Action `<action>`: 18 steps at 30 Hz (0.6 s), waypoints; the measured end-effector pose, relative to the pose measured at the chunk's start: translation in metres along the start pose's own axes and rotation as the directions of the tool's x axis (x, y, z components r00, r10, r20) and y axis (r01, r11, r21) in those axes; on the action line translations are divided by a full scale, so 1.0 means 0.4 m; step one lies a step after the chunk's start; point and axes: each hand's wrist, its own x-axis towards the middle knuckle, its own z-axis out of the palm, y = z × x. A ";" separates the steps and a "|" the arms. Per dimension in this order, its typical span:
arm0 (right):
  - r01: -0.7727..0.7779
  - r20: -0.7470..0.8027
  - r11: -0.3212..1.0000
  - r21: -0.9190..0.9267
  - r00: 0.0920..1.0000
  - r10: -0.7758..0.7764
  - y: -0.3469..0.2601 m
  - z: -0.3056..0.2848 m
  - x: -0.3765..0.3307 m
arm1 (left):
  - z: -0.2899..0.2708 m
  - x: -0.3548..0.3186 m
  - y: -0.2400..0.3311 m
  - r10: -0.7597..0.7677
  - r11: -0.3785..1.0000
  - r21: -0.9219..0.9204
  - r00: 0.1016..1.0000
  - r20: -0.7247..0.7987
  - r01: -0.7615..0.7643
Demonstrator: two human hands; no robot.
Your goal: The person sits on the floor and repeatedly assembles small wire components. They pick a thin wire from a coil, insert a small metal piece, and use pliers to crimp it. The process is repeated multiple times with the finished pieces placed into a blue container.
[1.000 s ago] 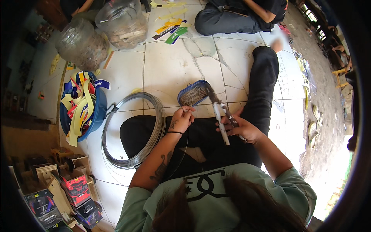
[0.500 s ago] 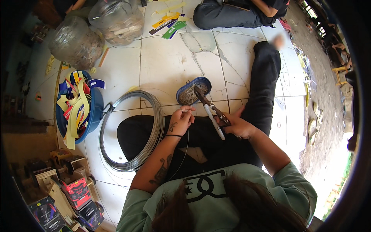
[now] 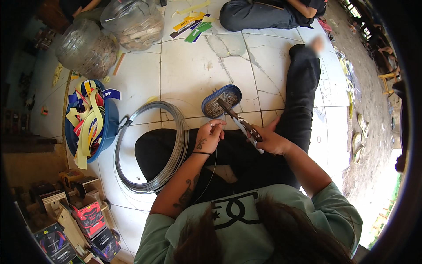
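1. The pliers (image 3: pixel 239 121) have swung since a second ago — then they hung almost straight down from the right hand (image 3: pixel 270 141), and now they slant up and to the left, their tip over the near rim of the small blue bowl (image 3: pixel 221 100).
2. That swing brings the nose of the pliers close to where the thin wire (image 3: pixel 214 160) leaves the left hand (image 3: pixel 210 136), so by my reading the cutting or bending of a short piece is now in hand rather than just being set up.
3. The left hand has barely moved; its fingers are curled nearly shut and pinch the thin wire, which runs down from the hand toward the lap.
4. The right hand is closed around the pliers' handles, just right of the left hand and a little nearer the body. Whether the nose of the pliers grips the wire I cannot tell — the spot is too small.
5. The blue bowl, full of short wire pieces, sits on the tiled floor (image 3: pixel 189 66) just beyond both hands, touching neither.
6. The big coil of wire (image 3: pixel 169 154) lies to the left around the bent knee, near the left forearm.
7. Farther left stands a blue basin (image 3: pixel 110 127) of coloured strips, well apart from the hands.
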 end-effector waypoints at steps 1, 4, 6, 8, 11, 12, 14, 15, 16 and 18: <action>-0.028 -0.001 1.000 -0.005 1.000 0.028 -0.002 0.000 -0.001 | 0.000 0.000 -0.001 0.001 1.000 0.005 1.000 -0.001 -0.001; -0.019 0.000 0.999 -0.027 1.000 0.019 -0.006 0.000 -0.004 | -0.001 0.000 -0.001 0.003 1.000 0.023 1.000 -0.004 -0.003; 0.017 0.000 0.999 -0.033 1.000 -0.017 -0.008 0.000 -0.006 | -0.001 0.001 -0.001 -0.001 0.999 0.039 1.000 -0.005 0.002; -0.064 0.012 0.998 -0.022 0.998 0.064 -0.009 -0.001 -0.007 | -0.001 0.001 0.000 -0.008 0.999 0.033 1.000 -0.010 0.008; -0.072 0.019 0.997 -0.036 0.997 0.073 -0.012 -0.002 -0.008 | 0.001 0.001 0.000 -0.009 1.000 0.009 1.000 -0.013 0.009; -0.063 0.018 0.997 -0.044 0.998 0.063 -0.013 -0.002 -0.009 | 0.001 0.001 -0.001 -0.009 1.000 -0.002 1.000 -0.013 0.009; -0.045 0.006 0.997 -0.068 0.999 0.046 -0.014 0.000 -0.010 | 0.001 0.001 -0.001 -0.007 1.000 0.001 1.000 -0.015 0.007; -0.015 0.000 0.995 -0.099 1.000 0.015 -0.014 0.002 -0.011 | 0.001 0.001 -0.002 -0.005 1.000 0.002 1.000 -0.016 0.005; -0.019 -0.006 0.997 -0.079 1.000 0.018 -0.013 0.004 -0.012 | 0.001 0.001 -0.003 0.000 1.000 0.016 1.000 -0.014 0.000; 0.022 -0.022 0.997 -0.079 0.999 -0.024 -0.009 0.010 -0.011 | 0.000 0.002 -0.005 0.010 0.999 0.044 1.000 -0.010 -0.010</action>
